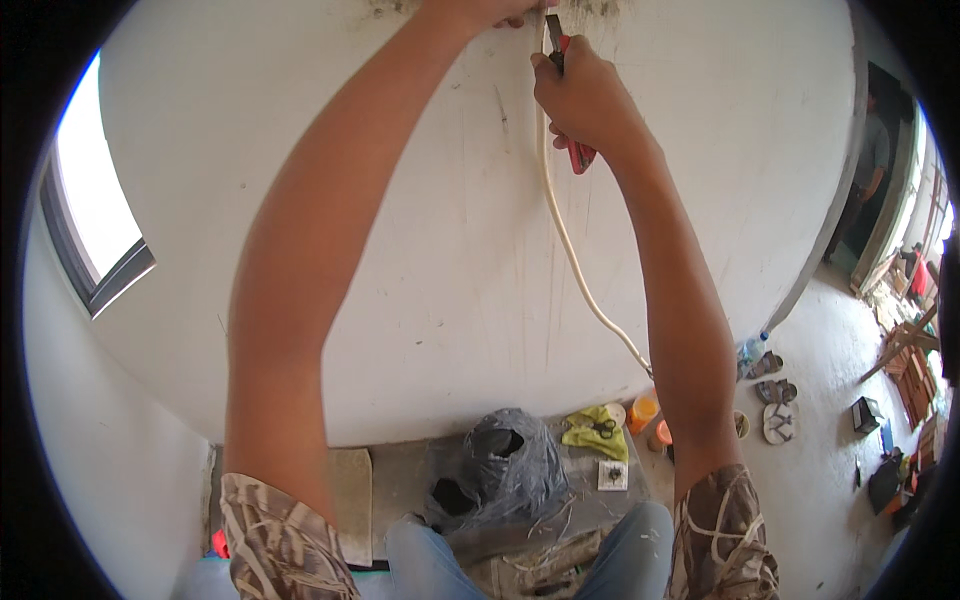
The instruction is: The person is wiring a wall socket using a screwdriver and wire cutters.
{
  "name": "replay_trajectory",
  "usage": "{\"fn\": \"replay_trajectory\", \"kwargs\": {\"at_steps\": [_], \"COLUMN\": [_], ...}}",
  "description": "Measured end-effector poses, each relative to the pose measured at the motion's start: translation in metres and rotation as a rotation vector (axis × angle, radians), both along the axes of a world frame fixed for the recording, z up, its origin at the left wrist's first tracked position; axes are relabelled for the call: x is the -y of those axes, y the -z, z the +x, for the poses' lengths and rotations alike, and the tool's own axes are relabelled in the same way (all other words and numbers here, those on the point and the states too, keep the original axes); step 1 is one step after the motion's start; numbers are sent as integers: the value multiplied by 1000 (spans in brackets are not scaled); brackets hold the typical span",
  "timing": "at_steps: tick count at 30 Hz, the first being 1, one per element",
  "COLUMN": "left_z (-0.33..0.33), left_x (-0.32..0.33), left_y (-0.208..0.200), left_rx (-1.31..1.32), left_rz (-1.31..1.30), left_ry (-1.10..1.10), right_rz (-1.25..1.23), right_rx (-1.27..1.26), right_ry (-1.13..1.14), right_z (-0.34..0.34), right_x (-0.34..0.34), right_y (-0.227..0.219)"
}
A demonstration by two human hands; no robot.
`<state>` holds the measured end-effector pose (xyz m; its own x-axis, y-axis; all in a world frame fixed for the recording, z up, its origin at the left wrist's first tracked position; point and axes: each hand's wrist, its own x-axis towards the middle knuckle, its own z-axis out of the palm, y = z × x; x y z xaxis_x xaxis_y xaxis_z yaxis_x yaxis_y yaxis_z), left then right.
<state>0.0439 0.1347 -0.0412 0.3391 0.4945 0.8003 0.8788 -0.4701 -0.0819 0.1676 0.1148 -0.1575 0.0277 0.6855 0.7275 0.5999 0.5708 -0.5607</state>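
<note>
Both my arms reach up along a pale wall. My left hand [482, 12] is partly cut off at the top edge, its curled fingers at the upper end of a white cable [562, 225]. What they pinch there is hard to make out. Just below and to the right, my right hand [590, 95] is closed round a red-handled utility knife [581, 157]. The knife's flat dark tip points up beside the cable, near my left fingers. From there the cable hangs down the wall and curves right, passing behind my right forearm.
Below me, a crumpled dark plastic bag [510, 470] sits on a ledge. Beside it are scissors [603, 427] on a yellow-green cloth [580, 432], a white socket plate [613, 476] and an orange container [643, 412]. Sandals [778, 424] lie right. A person [868, 160] stands in a doorway.
</note>
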Motion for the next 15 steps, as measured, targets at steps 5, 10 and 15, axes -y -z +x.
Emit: {"fn": "replay_trajectory", "kwargs": {"at_steps": [5,10,15], "left_z": [8,0,5], "left_x": [-3,-18,-7], "left_y": [5,2,-4], "left_rx": [68,40,69], "left_rz": [-76,-187,-255], "left_ry": [72,46,26], "right_rz": [-47,139,176], "right_rx": [-75,-66,-54], "right_ry": [-8,63,99], "right_z": [-2,-12,-9], "right_x": [5,-21,-20], "right_y": [6,21,23]}}
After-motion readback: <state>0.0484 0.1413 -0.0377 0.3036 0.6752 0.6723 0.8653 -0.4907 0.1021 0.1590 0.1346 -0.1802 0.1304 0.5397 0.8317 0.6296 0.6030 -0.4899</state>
